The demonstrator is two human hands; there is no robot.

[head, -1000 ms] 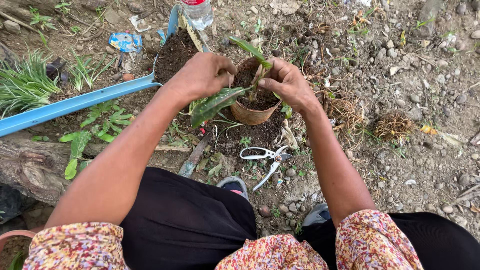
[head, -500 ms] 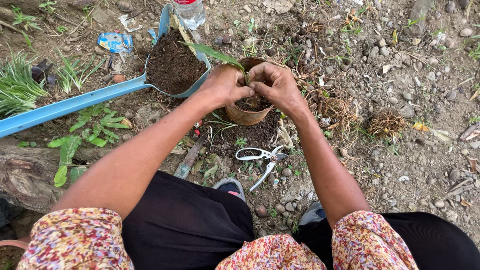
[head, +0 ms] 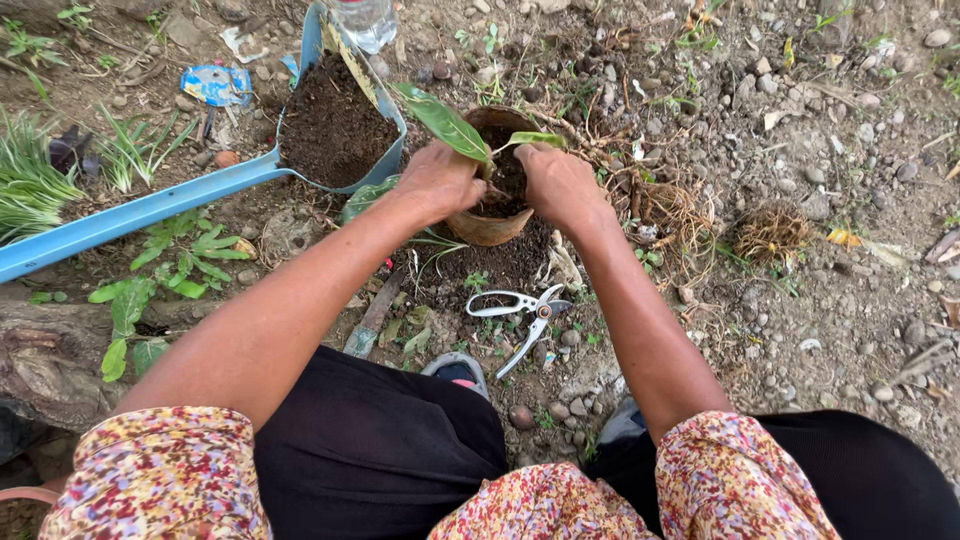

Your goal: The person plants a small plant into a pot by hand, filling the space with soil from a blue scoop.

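A small brown clay pot (head: 484,228) full of dark soil sits on the ground in front of me. A green-leaved plant (head: 445,122) stands in it. My left hand (head: 437,181) rests on the pot's left rim, fingers pressed into the soil by the plant. My right hand (head: 558,185) lies over the pot's right side, fingers down in the soil too. White-handled scissors (head: 522,311) lie on the dirt just below the pot.
A blue long-handled scoop (head: 215,190) loaded with dark soil (head: 331,128) lies to the left. A clear plastic bottle (head: 364,20) stands at the top. Dry root clumps (head: 770,233) lie to the right on stony ground. Grass tufts (head: 35,185) grow at far left.
Both hands have moved in from holding the pot's outside and leaves to pressing down into the soil. The plant now stands more upright in the pot.
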